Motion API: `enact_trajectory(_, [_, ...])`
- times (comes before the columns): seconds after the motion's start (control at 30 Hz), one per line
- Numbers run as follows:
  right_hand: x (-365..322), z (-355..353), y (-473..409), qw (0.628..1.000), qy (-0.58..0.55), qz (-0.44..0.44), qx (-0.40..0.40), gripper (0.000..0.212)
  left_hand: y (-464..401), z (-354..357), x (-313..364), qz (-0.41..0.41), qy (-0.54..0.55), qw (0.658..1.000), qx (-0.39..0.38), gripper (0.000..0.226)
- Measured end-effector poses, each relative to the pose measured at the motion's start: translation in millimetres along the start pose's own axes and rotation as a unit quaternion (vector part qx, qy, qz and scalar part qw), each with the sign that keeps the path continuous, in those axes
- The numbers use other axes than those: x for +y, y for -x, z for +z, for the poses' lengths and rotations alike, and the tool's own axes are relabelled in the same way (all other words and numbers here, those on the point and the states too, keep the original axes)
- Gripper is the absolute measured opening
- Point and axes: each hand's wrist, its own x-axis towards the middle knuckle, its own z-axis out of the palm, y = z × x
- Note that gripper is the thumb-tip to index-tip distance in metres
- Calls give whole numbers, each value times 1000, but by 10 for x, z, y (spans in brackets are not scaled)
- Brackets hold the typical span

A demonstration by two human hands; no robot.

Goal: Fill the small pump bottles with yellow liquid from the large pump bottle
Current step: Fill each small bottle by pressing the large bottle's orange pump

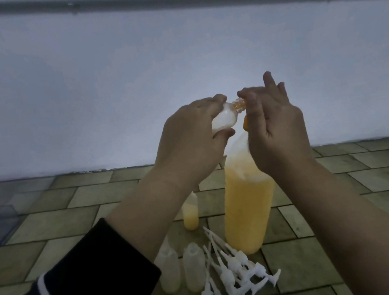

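Observation:
The large pump bottle (247,205) stands on the tiled floor, about two thirds full of yellow liquid. Its orange pump head (245,123) shows just left of my right hand (274,130), which rests on top of the pump with the index finger bent over it and the other fingers straight up. My left hand (187,138) grips a small clear bottle (53,145), tilted with its open neck at the pump's spout. Yellow liquid shows in that neck. Another small bottle (190,211), partly filled with yellow, stands behind my left forearm.
Two empty small bottles (181,270) stand near my left sleeve. A heap of several white pump tops (232,273) lies on the tiles in front of the large bottle. A white wall (175,61) rises close behind.

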Motion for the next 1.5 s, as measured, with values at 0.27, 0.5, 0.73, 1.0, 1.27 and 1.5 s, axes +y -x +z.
enact_trajectory(0.27, [28, 1, 7, 999, -26, 25, 39, 54, -19, 41, 60, 14, 14, 999, 29, 49])
enact_trajectory(0.5, [-22, -57, -12, 1000, 3, 18, -24, 59, -41, 22, -19, 9, 20, 1000, 8, 41])
enact_trajectory(0.73, [-167, -225, -126, 997, 21, 42, -67, 49, -71, -96, -123, -44, 130, 991, -4, 40])
enact_trajectory(1.0, [-206, -263, -109, 995, 31, 63, -69, 47, 384, 214, -741, -244, 145, 944, -168, 37])
enact_trajectory(1.27, [-204, -257, -112, 995, -5, 78, -66, 46, 467, 540, -953, -272, 7, 895, -354, 45])
enact_trajectory(1.5, [-222, -260, -123, 994, -20, 84, -64, 44, 556, 762, -1018, -259, -76, 879, -393, 47])
